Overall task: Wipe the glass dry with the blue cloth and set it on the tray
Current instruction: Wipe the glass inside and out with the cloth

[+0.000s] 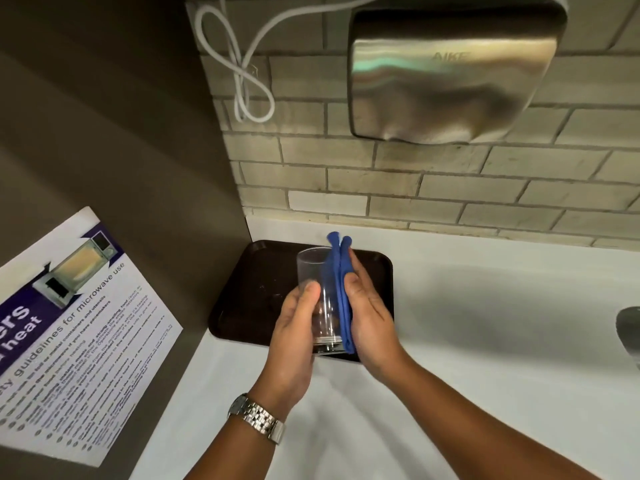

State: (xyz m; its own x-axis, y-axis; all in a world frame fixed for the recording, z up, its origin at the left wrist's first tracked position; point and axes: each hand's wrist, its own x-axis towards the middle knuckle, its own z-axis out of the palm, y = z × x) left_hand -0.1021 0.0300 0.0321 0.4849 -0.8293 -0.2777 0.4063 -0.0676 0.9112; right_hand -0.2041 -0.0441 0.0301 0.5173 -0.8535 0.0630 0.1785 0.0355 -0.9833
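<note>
A clear drinking glass is held above the near edge of a dark brown tray, its mouth pointing away from me. My left hand grips the glass low on its left side, thumb across the front. A folded blue cloth lies pressed flat against the right side of the glass under my right hand, whose fingers are straight along the cloth. The tray sits on the white counter in the corner by the wall.
A steel hand dryer hangs on the brick wall above, with a white cable looped to its left. A microwave guidelines poster is on the grey side panel at left. A metal tap shows at the right edge.
</note>
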